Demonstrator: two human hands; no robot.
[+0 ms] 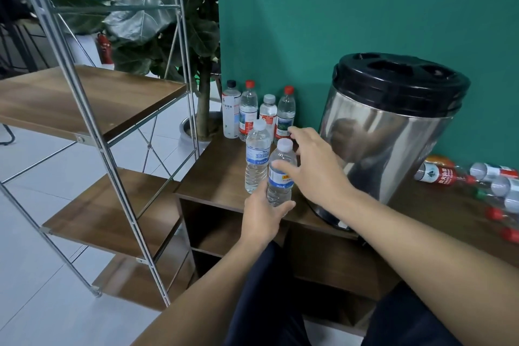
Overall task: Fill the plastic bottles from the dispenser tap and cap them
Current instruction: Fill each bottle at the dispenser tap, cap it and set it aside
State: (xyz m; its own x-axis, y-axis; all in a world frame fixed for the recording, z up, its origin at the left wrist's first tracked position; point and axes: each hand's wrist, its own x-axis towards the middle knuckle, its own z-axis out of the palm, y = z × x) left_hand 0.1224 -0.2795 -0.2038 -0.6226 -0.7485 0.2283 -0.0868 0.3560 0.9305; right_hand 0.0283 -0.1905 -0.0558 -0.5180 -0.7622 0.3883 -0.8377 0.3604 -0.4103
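Note:
My left hand [262,216] grips the lower part of a clear, white-capped bottle with a blue label [280,174], holding it upright at the cabinet's front left edge. My right hand [311,166] hovers just right of that bottle's upper half, fingers spread and relaxed, holding nothing. A second white-capped blue-label bottle [257,157] stands right behind it. Several capped bottles [248,112] stand in a row at the back by the green wall. The steel dispenser [393,132] with a black lid stands to the right; its tap is hidden behind my right arm.
The wooden cabinet top [222,174] carries everything. Several empty bottles [446,174] lie on their sides at the far right. A metal-framed wooden shelf [92,101] stands to the left, with a potted plant [202,123] behind it.

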